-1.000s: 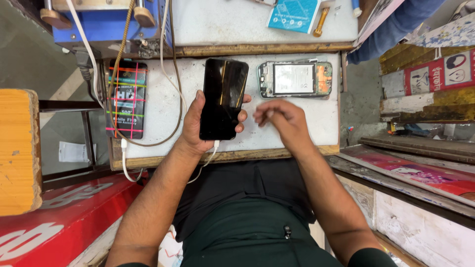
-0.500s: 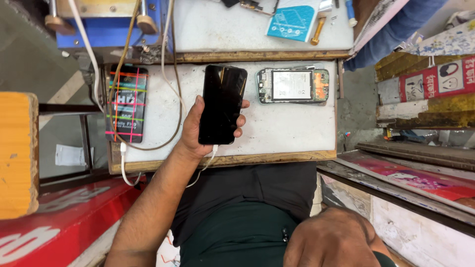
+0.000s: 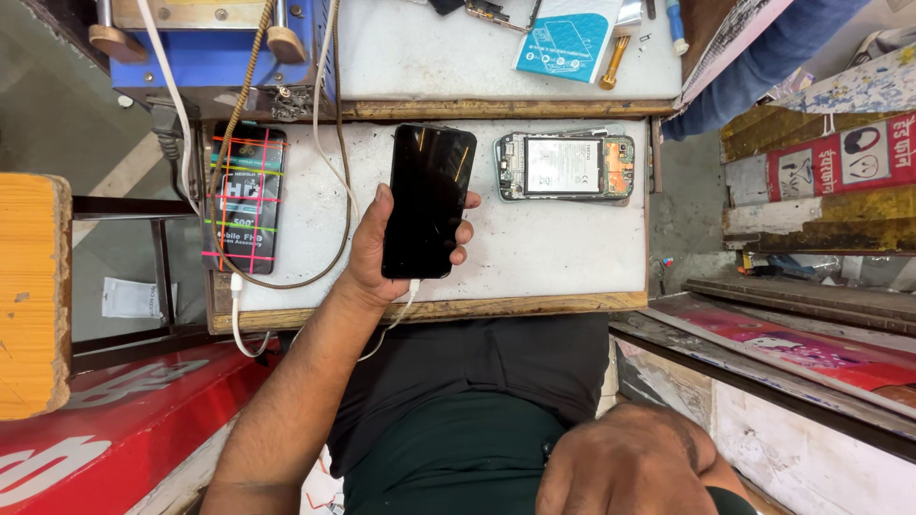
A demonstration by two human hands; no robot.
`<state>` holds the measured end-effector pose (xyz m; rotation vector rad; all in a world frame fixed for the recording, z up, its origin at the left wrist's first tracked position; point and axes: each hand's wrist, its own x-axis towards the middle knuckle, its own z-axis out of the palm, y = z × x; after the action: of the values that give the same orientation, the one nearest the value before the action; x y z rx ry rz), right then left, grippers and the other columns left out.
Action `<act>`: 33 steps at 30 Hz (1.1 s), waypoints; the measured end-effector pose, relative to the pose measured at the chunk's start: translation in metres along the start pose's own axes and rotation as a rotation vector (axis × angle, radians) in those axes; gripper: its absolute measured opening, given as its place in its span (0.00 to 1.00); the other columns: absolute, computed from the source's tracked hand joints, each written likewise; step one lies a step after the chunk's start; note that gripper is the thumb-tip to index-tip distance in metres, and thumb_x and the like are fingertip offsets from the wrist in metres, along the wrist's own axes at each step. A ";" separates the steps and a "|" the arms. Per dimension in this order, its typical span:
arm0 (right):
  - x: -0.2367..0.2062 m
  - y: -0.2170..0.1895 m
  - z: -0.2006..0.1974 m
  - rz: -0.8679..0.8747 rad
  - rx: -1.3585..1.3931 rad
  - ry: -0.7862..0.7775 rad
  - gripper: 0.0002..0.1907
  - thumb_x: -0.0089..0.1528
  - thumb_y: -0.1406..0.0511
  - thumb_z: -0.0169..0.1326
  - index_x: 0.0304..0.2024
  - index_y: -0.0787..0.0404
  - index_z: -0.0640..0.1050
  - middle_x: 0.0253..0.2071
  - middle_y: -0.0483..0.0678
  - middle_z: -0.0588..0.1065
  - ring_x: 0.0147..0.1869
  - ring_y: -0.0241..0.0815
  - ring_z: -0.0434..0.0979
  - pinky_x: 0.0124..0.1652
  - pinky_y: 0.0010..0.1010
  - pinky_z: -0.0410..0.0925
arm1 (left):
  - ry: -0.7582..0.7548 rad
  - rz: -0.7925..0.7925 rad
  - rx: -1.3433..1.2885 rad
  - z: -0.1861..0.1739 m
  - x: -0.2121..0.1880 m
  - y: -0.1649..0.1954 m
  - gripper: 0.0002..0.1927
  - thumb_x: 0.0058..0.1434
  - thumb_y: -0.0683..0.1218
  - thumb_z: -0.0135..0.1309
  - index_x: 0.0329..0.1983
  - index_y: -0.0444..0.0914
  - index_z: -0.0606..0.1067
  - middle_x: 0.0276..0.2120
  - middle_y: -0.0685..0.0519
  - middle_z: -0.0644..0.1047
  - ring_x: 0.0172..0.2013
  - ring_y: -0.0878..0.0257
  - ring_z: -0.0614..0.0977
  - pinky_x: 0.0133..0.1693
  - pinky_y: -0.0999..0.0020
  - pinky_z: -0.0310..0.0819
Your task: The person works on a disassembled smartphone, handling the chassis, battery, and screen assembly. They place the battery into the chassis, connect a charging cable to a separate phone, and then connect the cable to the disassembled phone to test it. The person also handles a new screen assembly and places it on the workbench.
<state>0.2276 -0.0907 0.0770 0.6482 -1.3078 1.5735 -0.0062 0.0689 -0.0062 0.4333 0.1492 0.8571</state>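
My left hand [image 3: 372,253] grips a black phone [image 3: 427,198] with a dark screen, held above the white work board [image 3: 534,257]. A white cable [image 3: 405,303] plugs into the phone's lower end and runs off to the left. To the phone's right lies an opened phone body [image 3: 565,166] with its battery and circuit boards exposed. My right hand [image 3: 634,463] rests low near my lap, fingers curled, with nothing visible in it.
A dark boxed screen part [image 3: 244,198] wrapped in coloured bands lies at the board's left. Behind it stands a blue machine [image 3: 215,52] with wooden knobs. On the far shelf sit a teal packet [image 3: 570,40] and small tools. A wooden block [image 3: 33,291] is at far left.
My right hand left the board near the opened phone and dropped down to my lap. My left hand keeps holding the black phone in nearly the same place.
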 end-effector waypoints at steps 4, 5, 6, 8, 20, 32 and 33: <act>0.023 -0.010 -0.016 0.282 -0.423 0.206 0.14 0.71 0.60 0.43 0.35 0.56 0.76 0.33 0.51 0.77 0.38 0.52 0.81 0.42 0.48 0.79 | -0.006 -0.007 -0.020 -0.001 -0.001 0.000 0.44 0.71 0.68 0.49 0.76 0.34 0.60 0.60 0.36 0.73 0.49 0.53 0.80 0.44 0.58 0.80; 0.028 -0.012 -0.019 0.379 -0.561 0.281 0.13 0.71 0.61 0.45 0.36 0.58 0.77 0.34 0.51 0.78 0.40 0.51 0.82 0.44 0.46 0.79 | -0.003 -0.012 -0.026 -0.001 0.000 0.000 0.44 0.71 0.68 0.49 0.76 0.34 0.60 0.60 0.36 0.73 0.50 0.53 0.80 0.45 0.58 0.80; 0.033 -0.013 -0.024 0.475 -0.698 0.354 0.11 0.70 0.62 0.48 0.38 0.59 0.78 0.36 0.51 0.80 0.42 0.51 0.84 0.45 0.44 0.79 | 0.000 -0.016 -0.031 -0.001 0.000 0.000 0.44 0.71 0.68 0.49 0.77 0.34 0.60 0.60 0.37 0.73 0.50 0.53 0.79 0.45 0.58 0.80; 0.038 -0.011 -0.038 0.665 -0.971 0.493 0.10 0.69 0.63 0.53 0.41 0.63 0.81 0.39 0.51 0.83 0.45 0.49 0.86 0.49 0.40 0.79 | 0.008 -0.016 -0.030 -0.001 0.000 0.001 0.43 0.71 0.68 0.49 0.77 0.34 0.59 0.60 0.36 0.73 0.50 0.52 0.79 0.45 0.58 0.80; -0.010 0.009 -0.096 1.023 -1.928 0.587 0.13 0.62 0.66 0.61 0.49 0.62 0.82 0.50 0.52 0.80 0.61 0.54 0.76 0.60 0.44 0.68 | 0.030 -0.008 -0.036 -0.001 0.001 0.000 0.42 0.71 0.67 0.49 0.76 0.35 0.59 0.59 0.36 0.73 0.50 0.51 0.79 0.44 0.58 0.80; -0.012 0.027 -0.099 1.028 -2.005 0.653 0.17 0.62 0.65 0.61 0.53 0.64 0.80 0.57 0.56 0.77 0.64 0.58 0.72 0.63 0.47 0.64 | 0.037 -0.010 -0.044 0.000 0.000 0.000 0.41 0.72 0.68 0.47 0.77 0.36 0.59 0.60 0.36 0.73 0.50 0.52 0.79 0.45 0.58 0.80; -0.013 0.028 -0.099 1.032 -2.004 0.655 0.17 0.62 0.65 0.61 0.53 0.64 0.80 0.58 0.56 0.77 0.64 0.58 0.72 0.63 0.48 0.64 | 0.035 -0.007 -0.040 0.000 0.000 0.000 0.41 0.72 0.68 0.47 0.77 0.36 0.59 0.60 0.36 0.73 0.50 0.51 0.79 0.45 0.58 0.80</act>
<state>0.2247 -0.0007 0.0258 -1.7681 -1.8834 0.2406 -0.0065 0.0686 -0.0060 0.3801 0.1657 0.8599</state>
